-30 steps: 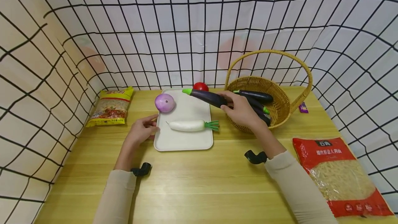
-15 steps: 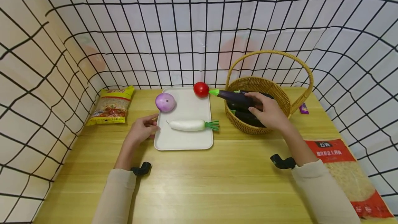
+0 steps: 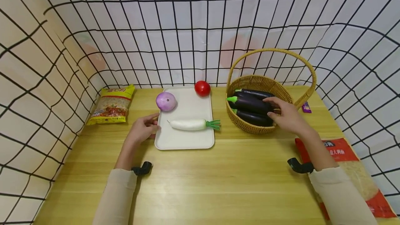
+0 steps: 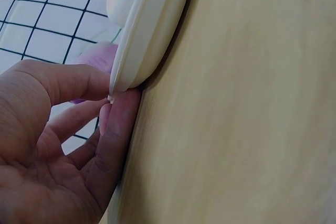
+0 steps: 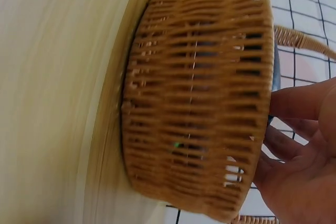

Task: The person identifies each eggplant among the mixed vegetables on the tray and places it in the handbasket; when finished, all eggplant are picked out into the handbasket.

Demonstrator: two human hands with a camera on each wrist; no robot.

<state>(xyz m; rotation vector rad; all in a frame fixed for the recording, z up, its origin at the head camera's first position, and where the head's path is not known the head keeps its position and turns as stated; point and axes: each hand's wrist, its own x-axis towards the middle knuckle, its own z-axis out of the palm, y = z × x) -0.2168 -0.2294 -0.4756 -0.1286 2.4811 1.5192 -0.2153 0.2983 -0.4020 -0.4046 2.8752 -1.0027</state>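
A white tray [image 3: 184, 142] lies on the table, its left edge pinched between the thumb and fingers of my left hand [image 3: 142, 128]; the left wrist view shows this hand [image 4: 68, 129] at the tray rim [image 4: 149, 35]. On the tray are a white radish [image 3: 187, 124], a purple onion [image 3: 166, 101] and a red tomato [image 3: 202, 88]. At the wicker basket [image 3: 242, 126], my right hand [image 3: 289, 116] holds the right end of an eggplant [image 3: 250, 104] that lies over others. From the right wrist, the basket wall [image 5: 199, 98] hides most of the eggplants beside my hand [image 5: 304, 156].
The basket's tall handle [image 3: 272, 50] arches over it. A yellow food bag [image 3: 110, 105] lies at the left, a red pasta bag [image 3: 350, 169] at the right under my sleeve. A small purple packet [image 3: 306, 107] sits right of the basket. Black-grid cloth walls surround the table.
My right hand has carried the eggplant rightward from above the tray and lowered it into the basket onto the other eggplants. The left hand stays at the tray edge.
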